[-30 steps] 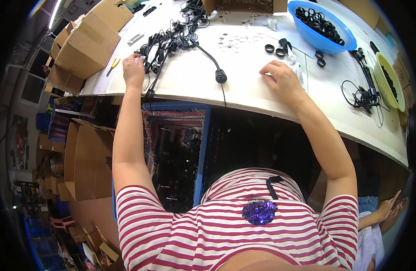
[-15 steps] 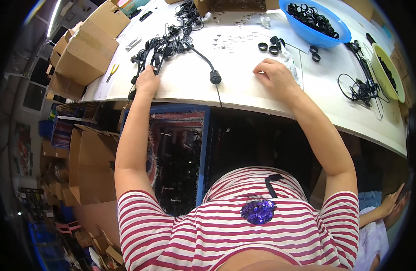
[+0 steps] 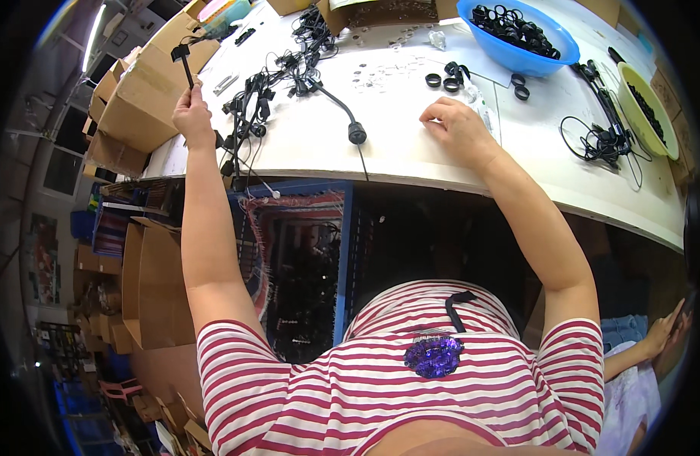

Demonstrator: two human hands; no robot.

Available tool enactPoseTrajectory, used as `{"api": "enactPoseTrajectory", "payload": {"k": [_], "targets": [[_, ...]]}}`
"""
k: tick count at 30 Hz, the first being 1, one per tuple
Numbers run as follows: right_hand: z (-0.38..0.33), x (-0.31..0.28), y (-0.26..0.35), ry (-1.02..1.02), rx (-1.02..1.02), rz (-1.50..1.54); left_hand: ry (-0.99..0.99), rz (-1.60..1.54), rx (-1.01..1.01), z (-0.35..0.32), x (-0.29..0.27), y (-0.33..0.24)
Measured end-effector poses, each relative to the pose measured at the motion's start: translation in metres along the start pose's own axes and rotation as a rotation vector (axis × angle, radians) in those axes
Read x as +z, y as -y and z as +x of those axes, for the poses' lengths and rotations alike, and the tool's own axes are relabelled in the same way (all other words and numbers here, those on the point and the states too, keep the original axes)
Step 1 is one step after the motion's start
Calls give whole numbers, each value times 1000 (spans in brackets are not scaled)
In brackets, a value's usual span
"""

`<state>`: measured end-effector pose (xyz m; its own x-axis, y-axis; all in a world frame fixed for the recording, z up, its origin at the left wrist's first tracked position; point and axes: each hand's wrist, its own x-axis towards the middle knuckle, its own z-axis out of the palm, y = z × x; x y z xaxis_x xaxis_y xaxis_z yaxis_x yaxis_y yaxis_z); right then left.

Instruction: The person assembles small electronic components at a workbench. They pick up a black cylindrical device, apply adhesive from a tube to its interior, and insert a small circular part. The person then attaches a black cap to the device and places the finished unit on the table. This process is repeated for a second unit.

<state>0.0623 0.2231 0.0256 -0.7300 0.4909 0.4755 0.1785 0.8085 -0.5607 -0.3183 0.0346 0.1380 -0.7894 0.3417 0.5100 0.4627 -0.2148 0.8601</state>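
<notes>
My left hand [image 3: 192, 119] is raised at the table's left side, its fingers closed round a thin black part with a square head [image 3: 184, 64]; its exact kind is unclear. Close by lies a tangle of black cabled parts [image 3: 251, 114], some hanging over the front edge. My right hand [image 3: 460, 131] rests low over the white table [image 3: 304, 144], fingers loosely bent and slightly apart, with nothing visible in them. Between the hands lies a black cable with a round, thick end [image 3: 357, 134]. Several black rings [image 3: 433, 79] and a clear plastic bag [image 3: 475, 99] lie just beyond my right hand.
A blue basin [image 3: 517, 57] of black rings stands at the back right, with a yellow-green basin [image 3: 654, 121] at the far right. Black cabled parts [image 3: 604, 140] lie beside it. Cardboard boxes [image 3: 137, 99] stand at left. Small clear pieces [image 3: 388, 76] are scattered mid-table. Another person's hand [image 3: 661, 330] shows lower right.
My left hand has lifted off the cable tangle and moved left and away from me, carrying the thin black part. The tangle has spread slightly. My right hand has barely moved.
</notes>
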Motion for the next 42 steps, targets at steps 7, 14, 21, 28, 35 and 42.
{"api": "enactPoseTrajectory", "payload": {"k": [7, 14, 21, 28, 35, 42], "targets": [[2, -3, 9, -130, -59, 83, 167, -13, -83, -20, -16, -31], [2, -23, 38, -276, -257, 126, 579, 338, 100, -79, -23, -88], [-29, -36, 138, -48, -437, -27, 1007, 518, 358, -163, 4, -137], [-98, 15, 98, 28, 4, 340, 479, 196, 490, -252, 39, -75], [-161, 39, 71, 201, 232, 506, 258, -914, -584, -292, 66, -26], [-185, 47, 64, 336, 257, 494, 304, -841, -541, -303, 83, -28]]}}
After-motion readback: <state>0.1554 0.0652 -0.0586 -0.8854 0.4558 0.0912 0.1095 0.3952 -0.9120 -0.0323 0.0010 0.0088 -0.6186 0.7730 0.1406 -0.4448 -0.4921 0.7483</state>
